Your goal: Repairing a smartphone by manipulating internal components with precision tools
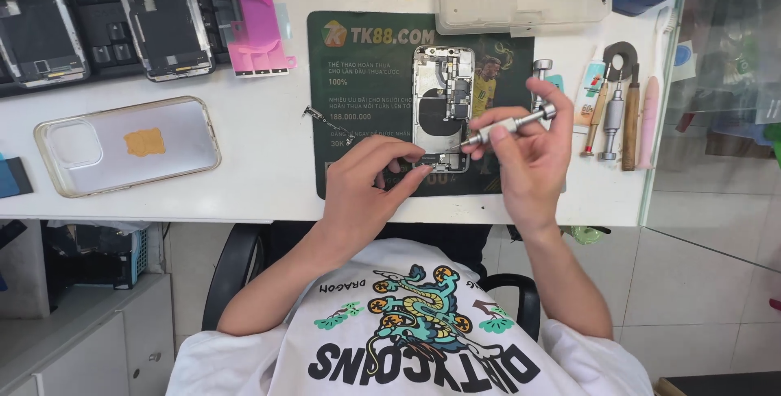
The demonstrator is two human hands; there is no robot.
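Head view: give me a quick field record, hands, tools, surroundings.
left hand: fingertips pressed at the lower edge of the opened phone
right hand: grips a silver screwdriver, tip angled at the phone's lower end
surface: dark green mat on white desk
nearby: clear phone case left; spare tools right

Single head-worn view, looking steeply down from above the seated person's chest, facing forward across the white table (268, 176) at close range, with the dark mat (358, 79) near frame centre, the table's far edge cropped at top and floor tiles visible at right.
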